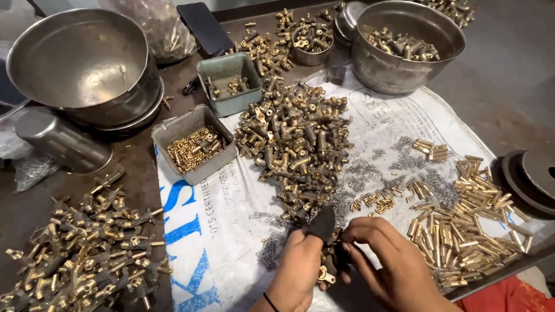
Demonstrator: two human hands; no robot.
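At the left edge of the table (144,167) lay a heap of brass fittings (87,248); near the front edge, the left hand (298,271), with a dark cover on its thumb, gripped a small brass fitting (325,273); the right hand (387,260) pinched the same fitting; brass pins (462,225) lay toward the right edge.

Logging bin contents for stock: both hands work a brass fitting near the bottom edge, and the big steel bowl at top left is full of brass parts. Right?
Not quite. The head view shows the steel bowl at top left empty. The left hand and right hand do hold a brass fitting.
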